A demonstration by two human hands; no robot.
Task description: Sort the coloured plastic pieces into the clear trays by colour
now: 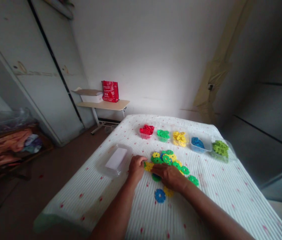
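Both hands rest on a white cloth-covered table [218,193] beside a loose pile of plastic snowflake discs [168,159] in yellow, green and blue. My left hand [136,166] is curled, its fingers closed around a yellow disc [149,166]. My right hand [169,176] lies over the pile's near edge, fingers together and pressed down on discs, touching the same yellow disc. A blue disc [160,195] and a yellow disc [168,192] lie just in front of my right wrist.
Behind the pile stands a row of clear tubs holding red [146,130], green [163,134], yellow [179,138], blue [198,143] and light green discs [220,148]. A clear lidded box [115,160] sits left of my left hand. A small side table with a red bag [110,91] stands by the wall.
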